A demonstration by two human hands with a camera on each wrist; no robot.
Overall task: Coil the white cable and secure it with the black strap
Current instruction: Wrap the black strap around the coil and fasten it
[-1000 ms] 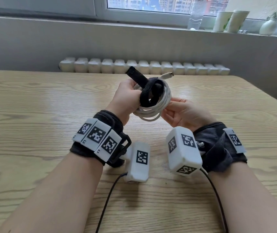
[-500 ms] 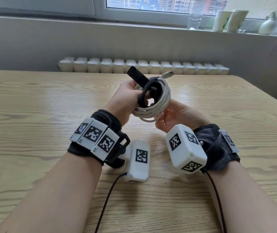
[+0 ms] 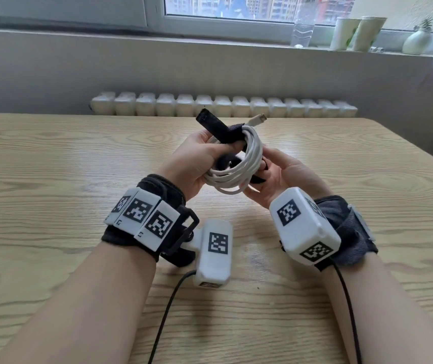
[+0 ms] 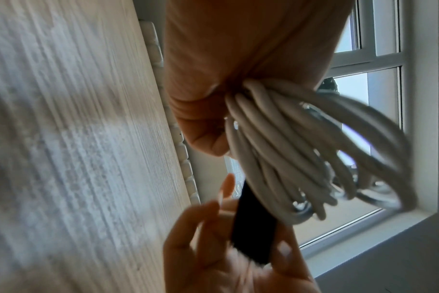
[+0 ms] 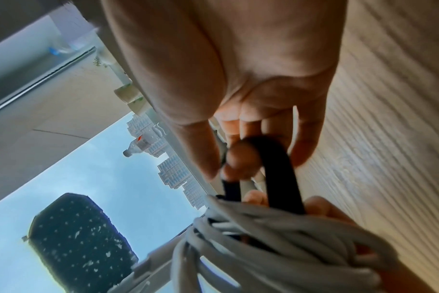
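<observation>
Above the middle of the table, my left hand (image 3: 220, 151) grips the coiled white cable (image 3: 247, 164), whose plug (image 3: 258, 119) points up and right. The black strap (image 3: 212, 124) lies across the top of the coil, one end sticking out to the upper left. Its other part passes through the coil to my right hand (image 3: 262, 172), which pinches it just right of the coil. The left wrist view shows the cable (image 4: 288, 150) bunched under my palm and the strap (image 4: 253, 224) between right-hand fingers (image 4: 208, 234). In the right wrist view the strap (image 5: 278, 170) runs from my fingertips into the coil (image 5: 251, 241).
The wooden table (image 3: 52, 179) spreads wide on both sides. Behind its far edge runs a white radiator (image 3: 223, 105). On the windowsill stand a bottle (image 3: 302, 30), two cups (image 3: 357, 32) and a small vase (image 3: 417, 40). Black wrist-camera leads (image 3: 168, 306) trail towards me.
The strap's loop over the front of the coil has been drawn tighter and through the coil. My right hand has risen to the coil's right side and now pinches the strap.
</observation>
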